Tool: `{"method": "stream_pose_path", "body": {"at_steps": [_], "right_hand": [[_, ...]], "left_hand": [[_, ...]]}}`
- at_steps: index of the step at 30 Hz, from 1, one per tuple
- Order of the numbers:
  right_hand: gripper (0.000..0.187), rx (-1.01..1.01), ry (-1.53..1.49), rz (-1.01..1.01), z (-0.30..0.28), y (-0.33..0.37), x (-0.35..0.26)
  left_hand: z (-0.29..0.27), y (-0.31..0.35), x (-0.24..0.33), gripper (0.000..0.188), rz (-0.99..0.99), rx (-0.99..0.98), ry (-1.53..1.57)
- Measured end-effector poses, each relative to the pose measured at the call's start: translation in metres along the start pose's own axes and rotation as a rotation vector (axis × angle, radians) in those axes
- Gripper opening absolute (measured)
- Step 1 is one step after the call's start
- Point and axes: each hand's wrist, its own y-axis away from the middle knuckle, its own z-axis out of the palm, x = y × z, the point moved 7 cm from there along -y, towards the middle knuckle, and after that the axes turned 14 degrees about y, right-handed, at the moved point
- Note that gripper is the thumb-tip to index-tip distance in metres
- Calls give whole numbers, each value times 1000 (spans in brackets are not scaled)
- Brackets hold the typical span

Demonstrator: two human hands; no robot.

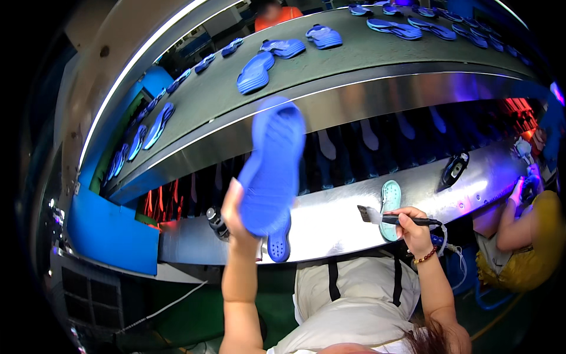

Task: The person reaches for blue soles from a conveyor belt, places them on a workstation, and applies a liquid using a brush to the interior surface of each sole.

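My left hand [235,215] grips a blue shoe sole [272,171] by its lower left edge and holds it raised in front of the conveyor. Behind its lower end, a smaller blue piece with holes [279,246] shows in part; whether it is held or lies on the ledge I cannot tell. My right hand [414,231] is closed round the black handle of a flat brush [389,219], bristles to the left, with a pale tube or cord at the handle's end. Beneath the brush, a mint-green sole piece [390,193] lies on the metal ledge.
Blue soles [255,74], some stacked, stand along the green conveyor belt [348,65]. Below it, more soles hang or lie in a dark slot. On the metal ledge [348,227] are a dark bottle [217,223] and a black object [456,169]. A co-worker [519,236] sits at right.
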Motion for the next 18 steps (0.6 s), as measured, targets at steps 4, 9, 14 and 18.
{"method": "stream_pose_path", "body": {"at_steps": [4,9,14,18], "right_hand": [[16,14,-10,121,0,14,22],[17,56,-124,138,9,13,38],[17,97,-159,205,-5,13,52],[17,119,-88,242,-23,12,63]], "left_hand": [[10,-76,80,54,-9,-236,367],[-70,-142,134,79,356,170,835],[-73,-155,135,78,511,420,112],[-11,-165,98,69,294,419,-843]]}}
